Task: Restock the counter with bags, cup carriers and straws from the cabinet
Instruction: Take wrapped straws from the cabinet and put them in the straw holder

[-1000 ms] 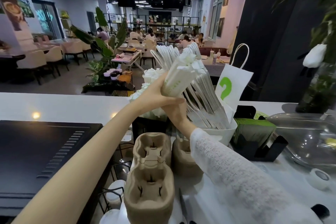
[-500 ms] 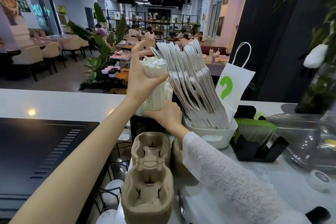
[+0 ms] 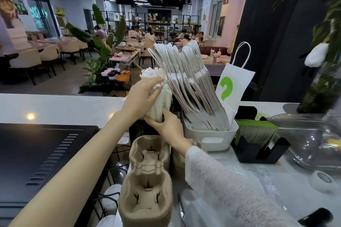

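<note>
Straws (image 3: 156, 96), a wrapped bundle, stand upright just left of the bag tub (image 3: 210, 134) on the bench (image 3: 55, 107); left hand (image 3: 142, 97) grips them, right hand (image 3: 168, 125) cups the base (holder hidden). Next: lower and release.

A worktop (image 3: 60, 108) ran across the middle of the frame. At centre, the left hand (image 3: 141, 97) and right hand (image 3: 168, 127) met around a bundle of straws (image 3: 158, 96), left above right. Just right of the straws, a bin (image 3: 210, 135) held a row of bags (image 3: 191, 88) leaning toward the upper left. Right of the bin stood a single bag (image 3: 234, 84), with a napkin holder (image 3: 258, 145) before it. Stacked cup carriers (image 3: 147, 180) sat at lower centre, in front of the hands. A flat panel (image 3: 36, 156) filled the lower left. A clear lid (image 3: 310, 140) lay at the right edge, below a plant (image 3: 324, 61).
</note>
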Demonstrator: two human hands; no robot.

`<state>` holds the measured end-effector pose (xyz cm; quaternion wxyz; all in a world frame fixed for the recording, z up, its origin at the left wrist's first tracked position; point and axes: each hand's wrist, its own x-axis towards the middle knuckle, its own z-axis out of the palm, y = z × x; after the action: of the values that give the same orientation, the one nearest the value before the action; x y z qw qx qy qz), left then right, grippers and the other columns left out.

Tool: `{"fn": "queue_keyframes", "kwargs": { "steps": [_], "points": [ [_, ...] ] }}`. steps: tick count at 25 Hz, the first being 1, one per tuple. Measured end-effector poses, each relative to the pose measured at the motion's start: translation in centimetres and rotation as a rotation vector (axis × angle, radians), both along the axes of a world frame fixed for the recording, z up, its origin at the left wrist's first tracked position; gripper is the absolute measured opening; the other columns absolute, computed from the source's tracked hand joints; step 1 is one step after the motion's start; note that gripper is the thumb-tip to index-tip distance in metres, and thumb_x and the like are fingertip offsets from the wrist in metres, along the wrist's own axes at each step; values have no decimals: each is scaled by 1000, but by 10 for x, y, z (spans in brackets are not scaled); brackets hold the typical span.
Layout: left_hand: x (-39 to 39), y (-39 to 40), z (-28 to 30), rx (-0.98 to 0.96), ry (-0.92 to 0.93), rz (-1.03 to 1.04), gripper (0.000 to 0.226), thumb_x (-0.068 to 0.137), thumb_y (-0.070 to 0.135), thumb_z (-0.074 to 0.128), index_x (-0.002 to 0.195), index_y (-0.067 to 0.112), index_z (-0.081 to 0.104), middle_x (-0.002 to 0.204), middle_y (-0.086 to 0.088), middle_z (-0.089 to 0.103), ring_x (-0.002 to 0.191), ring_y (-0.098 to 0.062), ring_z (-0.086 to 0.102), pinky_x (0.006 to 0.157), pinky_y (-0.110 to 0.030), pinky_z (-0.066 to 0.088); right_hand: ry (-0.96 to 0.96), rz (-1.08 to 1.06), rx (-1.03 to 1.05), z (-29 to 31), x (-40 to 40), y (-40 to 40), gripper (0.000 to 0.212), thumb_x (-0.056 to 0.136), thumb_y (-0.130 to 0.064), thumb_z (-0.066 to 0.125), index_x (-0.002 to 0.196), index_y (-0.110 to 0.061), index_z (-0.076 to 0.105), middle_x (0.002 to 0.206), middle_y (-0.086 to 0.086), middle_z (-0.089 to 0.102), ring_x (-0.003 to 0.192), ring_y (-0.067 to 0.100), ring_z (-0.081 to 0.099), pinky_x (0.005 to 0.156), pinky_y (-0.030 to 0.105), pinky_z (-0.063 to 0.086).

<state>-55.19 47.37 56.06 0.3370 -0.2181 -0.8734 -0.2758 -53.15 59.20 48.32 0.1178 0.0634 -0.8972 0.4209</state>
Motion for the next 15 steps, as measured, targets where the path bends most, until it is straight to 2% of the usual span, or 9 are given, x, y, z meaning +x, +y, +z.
{"fn": "queue_keyframes", "kwargs": {
  "steps": [2, 4, 6, 9, 13, 15],
  "points": [
    [-4, -4, -16, -7, -57, -8, 36, 99, 31, 49, 132, 24, 58, 136, 3, 58, 110, -20, 60, 100, -37, 46, 46, 21, -44, -8, 4, 0, 52, 74, -71, 58, 96, -24, 54, 90, -5, 68, 86, 22, 64, 73, 41, 54],
    [-7, -4, -26, -86, -88, -8, 39, 100, 33, 46, 138, 25, 52, 145, 3, 49, 137, -13, 42, 115, -36, 31, 93, 26, -35, -10, 5, 1, 55, 79, -67, 57, 108, -21, 53, 97, -1, 68, 91, 24, 64, 73, 41, 52],
    [-10, -3, -31, -212, -73, 30, 42, 101, 35, 41, 142, 27, 46, 150, 4, 42, 143, -10, 31, 121, -35, 17, 116, 36, -21, -11, 3, 0, 61, 81, -63, 58, 123, -20, 48, 104, 0, 68, 98, 25, 63, 74, 40, 51],
    [-11, -5, -34, -299, -79, 73, 45, 102, 37, 36, 146, 28, 40, 153, 6, 36, 145, -9, 25, 123, -35, 10, 127, 40, -4, -15, 0, 0, 69, 82, -59, 59, 137, -22, 40, 112, 1, 66, 104, 25, 62, 77, 40, 51],
    [-10, -5, -34, -390, -92, 103, 51, 100, 42, 32, 149, 26, 34, 156, 4, 31, 147, -12, 18, 122, -35, 6, 134, 54, -25, -18, -1, 2, 60, 84, -53, 61, 131, -21, 43, 117, 0, 64, 109, 26, 60, 82, 43, 51],
    [-9, -5, -32, -415, -104, 109, 57, 98, 49, 25, 150, 26, 30, 157, 2, 29, 148, -14, 16, 122, -37, 5, 110, 75, -36, -16, -3, 4, 65, 84, -54, 60, 137, -23, 38, 121, 0, 63, 113, 25, 58, 87, 44, 50]
  ]
}}
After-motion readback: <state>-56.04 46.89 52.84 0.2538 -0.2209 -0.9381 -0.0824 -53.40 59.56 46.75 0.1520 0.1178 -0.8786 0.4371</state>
